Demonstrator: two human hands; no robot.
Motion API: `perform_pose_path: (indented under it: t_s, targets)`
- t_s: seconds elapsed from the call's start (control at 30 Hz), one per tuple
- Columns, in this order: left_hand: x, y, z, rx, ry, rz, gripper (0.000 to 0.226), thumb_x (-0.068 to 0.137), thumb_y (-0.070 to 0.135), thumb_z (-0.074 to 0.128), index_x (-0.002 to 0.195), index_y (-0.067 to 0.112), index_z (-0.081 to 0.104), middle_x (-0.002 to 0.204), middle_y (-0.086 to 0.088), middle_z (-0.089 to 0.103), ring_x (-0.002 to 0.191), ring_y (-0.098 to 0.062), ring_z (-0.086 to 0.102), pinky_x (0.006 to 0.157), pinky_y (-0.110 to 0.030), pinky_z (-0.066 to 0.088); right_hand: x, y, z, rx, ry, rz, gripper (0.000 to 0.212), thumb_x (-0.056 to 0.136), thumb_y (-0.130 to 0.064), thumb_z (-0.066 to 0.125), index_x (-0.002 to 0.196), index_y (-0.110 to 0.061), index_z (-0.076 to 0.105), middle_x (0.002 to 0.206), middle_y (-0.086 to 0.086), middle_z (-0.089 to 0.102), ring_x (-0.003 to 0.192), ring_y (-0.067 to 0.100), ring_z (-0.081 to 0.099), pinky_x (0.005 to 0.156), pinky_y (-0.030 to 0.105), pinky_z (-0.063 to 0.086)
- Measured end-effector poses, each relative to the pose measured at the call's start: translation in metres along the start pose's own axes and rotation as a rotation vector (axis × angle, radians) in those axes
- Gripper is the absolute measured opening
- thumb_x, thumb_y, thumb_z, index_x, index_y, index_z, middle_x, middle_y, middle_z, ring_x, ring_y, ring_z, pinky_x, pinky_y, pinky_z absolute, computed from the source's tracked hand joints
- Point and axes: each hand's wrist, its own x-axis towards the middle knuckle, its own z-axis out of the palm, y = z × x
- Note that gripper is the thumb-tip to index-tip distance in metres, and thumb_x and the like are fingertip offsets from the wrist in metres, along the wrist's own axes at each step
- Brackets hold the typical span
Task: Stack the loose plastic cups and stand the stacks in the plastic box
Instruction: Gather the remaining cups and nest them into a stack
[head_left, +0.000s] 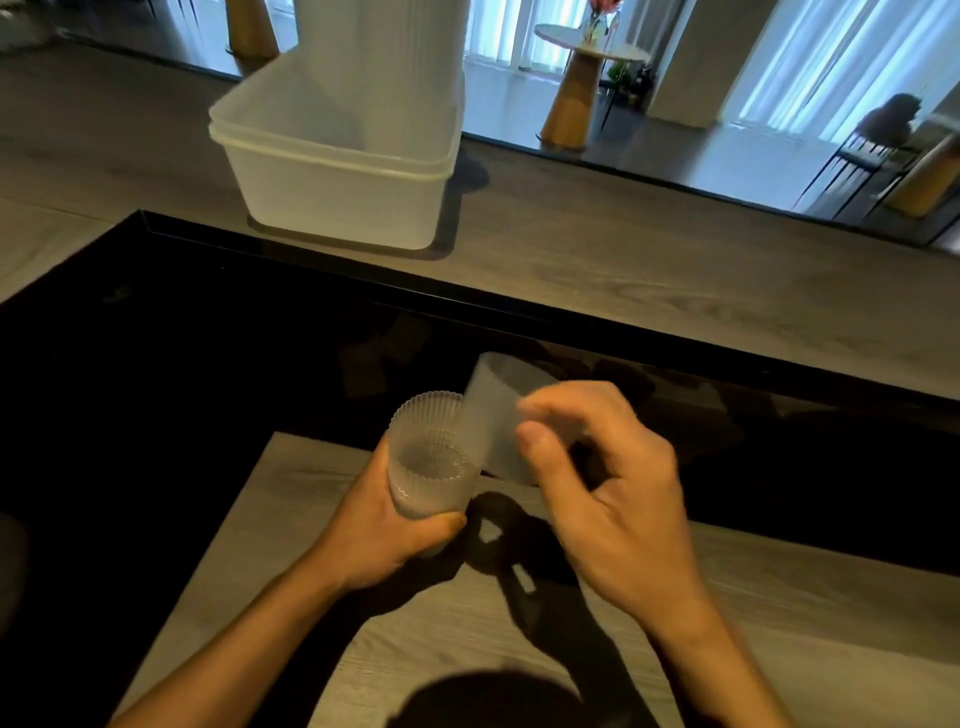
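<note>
- Held upright, mouth up, in the left grip (384, 530), fingers and thumb wrapped round its lower body: a ribbed cup (434, 467), above the near part of the table (623, 270).
- Pinched between thumb and fingertips of the right grip (613, 499): a second cup (493, 415), motion-blurred and tilted, its wall just beside or touching the first rim; cannot tell which.
- Standing well apart, across a dark glass panel (156, 415): the plastic box (332, 202), lidless, with a tall ribbed pale column (374, 67) rising from its far corner, apparently cups stacked already.
- Judged mid-nesting, with the second cup not yet inside the first.
- Risk one: entering at a tilt, catching the base on the ribbed rim, then jamming or knocking the lower cup askew.
- Risk two: squeezing the thin walls too hard, buckling them out of round and blocking a clean slide.
- Risk three: slipping from the fingertip pinch onto the glass and rolling away.
</note>
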Motion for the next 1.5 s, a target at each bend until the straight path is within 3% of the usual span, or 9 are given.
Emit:
perform_pose_path:
  t_s: [0.27,0.5,0.63,0.77,0.93,1.07,1.2,1.33,1.5]
  targets:
    - [-0.003,0.007,0.009,-0.004,-0.047,0.085,0.078,0.074,0.001,0.088,0.139,0.011,0.046,0.128,0.002,0.064,0.121,-0.016,0.063,0.092,-0.027,0.054,0.018,-0.001,0.027,-0.198,-0.3,-0.216,0.014,0.101,-0.015,0.062,0.108,-0.009,0.072,0.099,0.002,0.069,0.097,0.02,0.059,0.092,0.039,0.047]
    - [-0.007,0.008,0.008,-0.057,-0.08,0.08,0.085,0.072,0.001,0.089,0.142,0.005,0.043,0.129,0.008,0.065,0.121,-0.011,0.064,0.094,-0.018,0.05,-0.009,0.02,0.024,-0.301,-0.49,-0.143,0.026,0.106,-0.035,0.052,0.121,-0.025,0.071,0.131,-0.012,0.066,0.145,0.012,0.041,0.107,0.054,0.041]
    - [-0.006,0.011,0.008,-0.078,-0.104,0.046,0.087,0.071,0.025,0.088,0.146,0.019,0.043,0.133,0.01,0.062,0.125,-0.012,0.061,0.096,-0.024,0.053,-0.02,0.023,0.015,-0.023,-0.154,-0.075,0.029,0.1,-0.025,0.059,0.124,-0.015,0.071,0.141,0.0,0.06,0.143,0.022,0.044,0.114,0.045,0.039]
    - [-0.005,0.007,0.007,0.001,-0.093,0.059,0.083,0.067,0.037,0.085,0.139,0.028,0.046,0.123,0.022,0.06,0.12,-0.005,0.06,0.091,-0.017,0.051,-0.008,0.075,0.017,-0.042,0.178,0.496,0.021,0.098,-0.022,0.061,0.119,-0.024,0.068,0.112,0.001,0.066,0.104,0.01,0.064,0.087,0.032,0.052]
    - [-0.005,0.003,0.009,0.012,-0.069,0.064,0.077,0.07,0.022,0.087,0.137,0.025,0.048,0.122,0.021,0.062,0.118,-0.005,0.061,0.09,-0.013,0.049,0.004,0.148,0.03,-0.364,-0.319,1.064,0.047,0.099,-0.035,0.059,0.138,-0.009,0.057,0.136,0.018,0.059,0.127,0.038,0.055,0.106,0.041,0.047]
    - [-0.005,0.0,0.01,0.025,-0.057,0.065,0.078,0.072,0.008,0.089,0.137,0.024,0.048,0.12,0.024,0.062,0.117,-0.002,0.061,0.089,-0.012,0.049,0.03,0.179,0.029,-0.486,-0.241,0.748,0.066,0.094,-0.035,0.069,0.148,-0.007,0.044,0.149,0.018,0.045,0.139,0.04,0.042,0.116,0.042,0.032]
    - [-0.006,0.001,0.011,0.01,-0.059,0.055,0.079,0.069,0.025,0.087,0.138,0.023,0.048,0.12,0.021,0.062,0.117,-0.005,0.061,0.09,-0.014,0.05,0.033,0.185,0.035,-0.358,-0.245,0.838,0.039,0.101,-0.021,0.062,0.136,-0.006,0.054,0.136,0.015,0.055,0.13,0.034,0.051,0.097,0.02,0.032]
    - [-0.008,0.004,0.01,0.005,-0.056,0.041,0.082,0.065,0.037,0.085,0.138,0.025,0.048,0.12,0.021,0.063,0.117,-0.005,0.062,0.09,-0.015,0.05,0.015,0.164,0.034,-0.253,-0.402,1.084,0.048,0.104,-0.032,0.058,0.147,-0.013,0.049,0.142,0.014,0.053,0.135,0.035,0.049,0.105,0.034,0.04]
    - [-0.01,0.004,0.009,0.015,-0.066,0.006,0.082,0.068,0.03,0.087,0.14,0.026,0.047,0.12,0.025,0.061,0.119,-0.001,0.06,0.09,-0.014,0.051,-0.004,0.129,0.038,-0.169,-0.205,0.853,0.021,0.102,-0.014,0.055,0.114,-0.004,0.07,0.098,0.008,0.067,0.1,0.027,0.065,0.078,0.026,0.043]
